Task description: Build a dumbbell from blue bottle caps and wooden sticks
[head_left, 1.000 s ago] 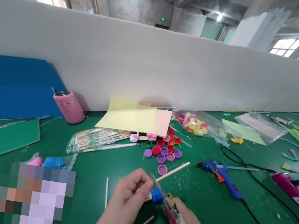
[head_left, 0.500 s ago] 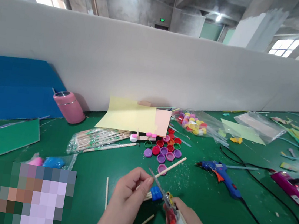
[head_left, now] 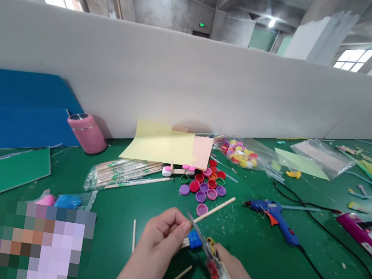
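Note:
Between the thumb and fingers of my left hand point(head_left: 166, 234) is a thin wooden stick point(head_left: 217, 209), its free end pointing up and to the right. My right hand point(head_left: 238, 278) grips red-and-white-handled scissors point(head_left: 207, 245), whose blades reach up to the stick beside my left fingertips. Whether the blades touch the wood is hard to tell. Behind the blades lies a small blue object point(head_left: 195, 239) with pale sticks at its left, partly hidden by my left hand. A short cut stick point(head_left: 178, 277) rests on the table below, and another stick point(head_left: 134, 235) lies left of my left hand.
Coloured bottle caps point(head_left: 203, 188) spread ahead of my hands. A blue glue gun point(head_left: 275, 220) with a cord lies to the right. Bagged wooden sticks point(head_left: 121, 174), yellow paper point(head_left: 160, 145) and a pink cup point(head_left: 87, 134) stand farther back. A blurred patch covers the lower left.
The stick's free end has shifted slightly to the right. My right hand and the scissors have moved a little. My left hand stays nearly in place.

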### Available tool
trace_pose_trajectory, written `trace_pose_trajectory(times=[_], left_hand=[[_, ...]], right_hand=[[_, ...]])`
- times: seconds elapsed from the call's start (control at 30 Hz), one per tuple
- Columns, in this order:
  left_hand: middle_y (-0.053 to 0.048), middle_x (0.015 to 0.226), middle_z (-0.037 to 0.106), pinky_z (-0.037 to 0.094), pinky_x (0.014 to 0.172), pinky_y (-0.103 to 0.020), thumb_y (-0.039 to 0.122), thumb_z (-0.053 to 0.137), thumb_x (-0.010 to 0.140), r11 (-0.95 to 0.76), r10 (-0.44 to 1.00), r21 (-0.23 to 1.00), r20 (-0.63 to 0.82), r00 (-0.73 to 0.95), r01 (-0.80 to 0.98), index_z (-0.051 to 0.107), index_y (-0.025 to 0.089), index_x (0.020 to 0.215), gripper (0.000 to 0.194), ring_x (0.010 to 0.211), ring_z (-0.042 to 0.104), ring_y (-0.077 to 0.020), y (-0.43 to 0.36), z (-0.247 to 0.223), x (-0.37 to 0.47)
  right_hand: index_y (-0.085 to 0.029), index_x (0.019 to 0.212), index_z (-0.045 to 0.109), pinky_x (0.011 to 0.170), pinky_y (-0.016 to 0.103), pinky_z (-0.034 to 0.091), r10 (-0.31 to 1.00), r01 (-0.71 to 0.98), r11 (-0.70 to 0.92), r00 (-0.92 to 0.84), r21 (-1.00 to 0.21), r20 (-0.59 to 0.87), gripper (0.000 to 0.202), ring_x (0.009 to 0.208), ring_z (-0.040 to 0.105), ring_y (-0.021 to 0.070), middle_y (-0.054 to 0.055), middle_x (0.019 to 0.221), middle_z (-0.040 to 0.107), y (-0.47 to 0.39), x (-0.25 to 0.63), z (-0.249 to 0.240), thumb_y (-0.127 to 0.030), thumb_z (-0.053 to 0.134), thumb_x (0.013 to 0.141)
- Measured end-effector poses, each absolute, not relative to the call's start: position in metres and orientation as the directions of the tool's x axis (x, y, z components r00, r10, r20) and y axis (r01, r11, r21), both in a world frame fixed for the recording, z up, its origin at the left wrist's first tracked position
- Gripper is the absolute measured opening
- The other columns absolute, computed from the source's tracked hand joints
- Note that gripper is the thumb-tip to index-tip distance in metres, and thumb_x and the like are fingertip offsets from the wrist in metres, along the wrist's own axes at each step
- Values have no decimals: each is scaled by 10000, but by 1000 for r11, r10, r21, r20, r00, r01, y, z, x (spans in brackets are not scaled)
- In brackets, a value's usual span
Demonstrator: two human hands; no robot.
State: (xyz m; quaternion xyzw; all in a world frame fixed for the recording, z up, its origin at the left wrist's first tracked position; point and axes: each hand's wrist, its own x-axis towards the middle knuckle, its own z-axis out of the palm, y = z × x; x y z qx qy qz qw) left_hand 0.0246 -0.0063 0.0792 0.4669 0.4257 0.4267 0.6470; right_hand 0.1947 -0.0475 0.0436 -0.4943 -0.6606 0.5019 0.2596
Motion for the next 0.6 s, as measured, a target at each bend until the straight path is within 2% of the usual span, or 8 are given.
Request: trace_pose_trajectory(times=[0.13, 0.3, 0.37, 0.47, 0.6], left_hand=[[95, 452, 296, 131, 427, -206, 345, 558, 771, 238, 938, 941, -158, 309, -241, 464, 158, 613, 262, 437, 217, -57, -5, 78, 24], [102, 430, 295, 137, 436, -218, 310, 561, 769, 315, 912, 889, -186, 366, -333, 441, 167, 603, 251, 415, 216, -55, -3, 76, 23], [106, 418, 281, 145, 434, -218, 320, 546, 773, 327, 904, 890, -197, 380, -316, 430, 173, 595, 258, 405, 212, -58, -3, 77, 22], [86, 456, 327, 181, 436, -208, 335, 528, 777, 218, 939, 968, -173, 297, -125, 457, 170, 603, 250, 433, 250, -69, -3, 81, 23], [42, 545, 413, 259, 480, -209, 313, 528, 761, -22, 988, 986, -4, 152, 164, 500, 160, 603, 221, 515, 340, -97, -3, 84, 26]], right_hand=[[-210, 783, 405, 463, 189, 305, 910, 431, -1, -373, -902, -179, 189, 520, 360, 88, -62, 611, 407, -47, 197, 51, -142, 512, 643], [-200, 854, 413, 444, 197, 288, 914, 490, -18, -346, -872, -214, 254, 505, 344, 90, -60, 597, 415, -49, 197, 48, -157, 521, 628], [-198, 859, 419, 441, 200, 288, 923, 486, -30, -322, -873, -211, 250, 503, 346, 94, -55, 594, 415, -51, 196, 46, -179, 523, 632], [-192, 836, 440, 474, 212, 311, 934, 479, -53, -287, -876, -214, 205, 540, 369, 111, -32, 621, 443, -51, 195, 47, -201, 513, 644], [-188, 841, 452, 476, 212, 305, 919, 467, -88, -303, -880, -253, 227, 535, 342, 106, -40, 620, 419, -49, 195, 51, -190, 517, 624]])
